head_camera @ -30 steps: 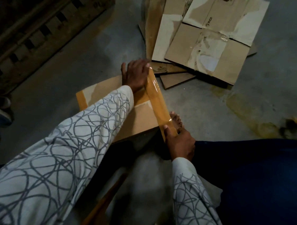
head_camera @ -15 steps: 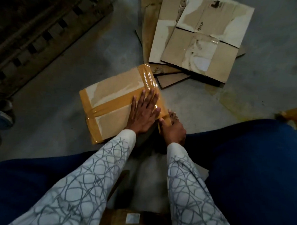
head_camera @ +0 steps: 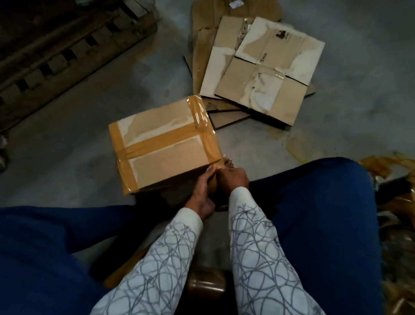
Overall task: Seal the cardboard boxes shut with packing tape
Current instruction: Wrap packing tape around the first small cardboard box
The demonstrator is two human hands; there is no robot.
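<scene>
On a grey concrete floor (head_camera: 82, 175), torn flattened cartons (head_camera: 264, 93) at 1 o'clock, the squat cardboard box (head_camera: 168, 160) sits centre, glossy brown tape (head_camera: 164, 141) crossing its matte top. The left hand (head_camera: 204, 189), flat on the lid moments ago, now meets the right hand (head_camera: 233, 178) at its 5 o'clock corner, fingers bent, pinching or pressing unclear; this strip looks nearly sealed.

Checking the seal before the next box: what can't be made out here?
Head view:
Cardboard box near side: shadowed, behind both hands.
What, if anything, left hand and right hand hold: their own fingers hide it.
Dark object between the sleeves: too dim to identify.
Crumpled brown scraps: blurred, cut by right edge.
</scene>
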